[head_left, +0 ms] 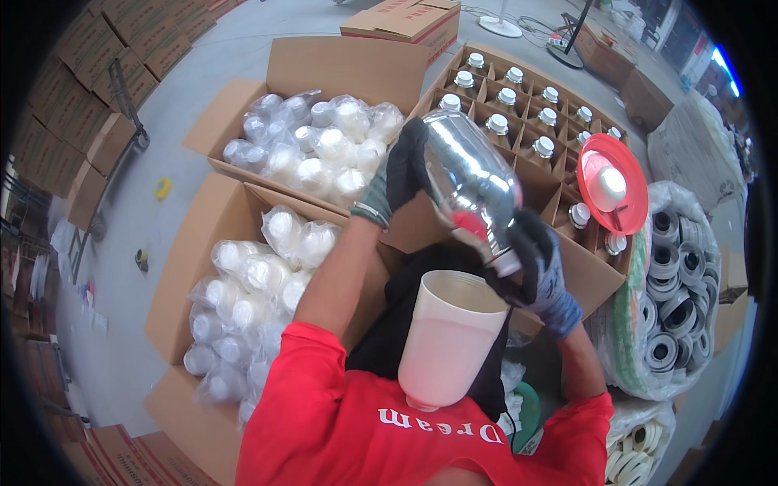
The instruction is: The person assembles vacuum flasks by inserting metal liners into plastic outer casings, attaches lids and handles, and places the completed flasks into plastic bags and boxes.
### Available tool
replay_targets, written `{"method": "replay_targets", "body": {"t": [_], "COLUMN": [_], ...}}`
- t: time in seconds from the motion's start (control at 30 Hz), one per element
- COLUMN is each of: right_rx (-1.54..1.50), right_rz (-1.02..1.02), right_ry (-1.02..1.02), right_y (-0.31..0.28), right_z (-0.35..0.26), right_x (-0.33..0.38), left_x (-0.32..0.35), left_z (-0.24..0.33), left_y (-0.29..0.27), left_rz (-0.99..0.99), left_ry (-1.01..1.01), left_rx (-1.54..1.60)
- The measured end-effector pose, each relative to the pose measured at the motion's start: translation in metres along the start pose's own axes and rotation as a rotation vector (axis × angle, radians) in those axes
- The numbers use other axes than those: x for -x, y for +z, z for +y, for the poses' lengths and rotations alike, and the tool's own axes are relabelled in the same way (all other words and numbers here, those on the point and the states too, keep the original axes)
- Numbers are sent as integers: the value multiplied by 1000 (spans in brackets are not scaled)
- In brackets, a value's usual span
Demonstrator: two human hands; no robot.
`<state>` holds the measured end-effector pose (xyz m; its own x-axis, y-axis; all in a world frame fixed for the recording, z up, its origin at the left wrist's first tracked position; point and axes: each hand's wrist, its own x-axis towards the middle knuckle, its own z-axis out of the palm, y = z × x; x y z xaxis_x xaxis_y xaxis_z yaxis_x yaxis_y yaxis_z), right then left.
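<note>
1. While both gloved hands grip it, the silver flask liner tilts neck-down just above the pink cup-shaped casing.
2. Left hand: closed around the liner's upper, rounded end.
3. Right hand: clasped about the liner's narrow neck, beside the casing's rim.
4. Divided carton: behind the liner, holding capped liners.
5. Red lid: right of the liner.
6. Bagged white parts: left of the liner, in open boxes.
</note>
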<state>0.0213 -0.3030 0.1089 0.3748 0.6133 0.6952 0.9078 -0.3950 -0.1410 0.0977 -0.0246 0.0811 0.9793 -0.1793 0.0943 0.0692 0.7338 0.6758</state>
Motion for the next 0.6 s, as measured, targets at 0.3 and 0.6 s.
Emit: {"method": "replay_targets", "body": {"t": [0.3, 0.6], "right_rx": [-551, -884], "right_rz": [-41, -219], "right_ry": [693, 586], "right_y": [0, 35], "right_z": [-67, -172], "right_x": [128, 184], "left_x": [89, 342], "left_z": [3, -59], "left_y": [44, -100], "left_rz": [-138, 307], "left_ry": [-102, -74], "left_rx": [-883, -1156]}}
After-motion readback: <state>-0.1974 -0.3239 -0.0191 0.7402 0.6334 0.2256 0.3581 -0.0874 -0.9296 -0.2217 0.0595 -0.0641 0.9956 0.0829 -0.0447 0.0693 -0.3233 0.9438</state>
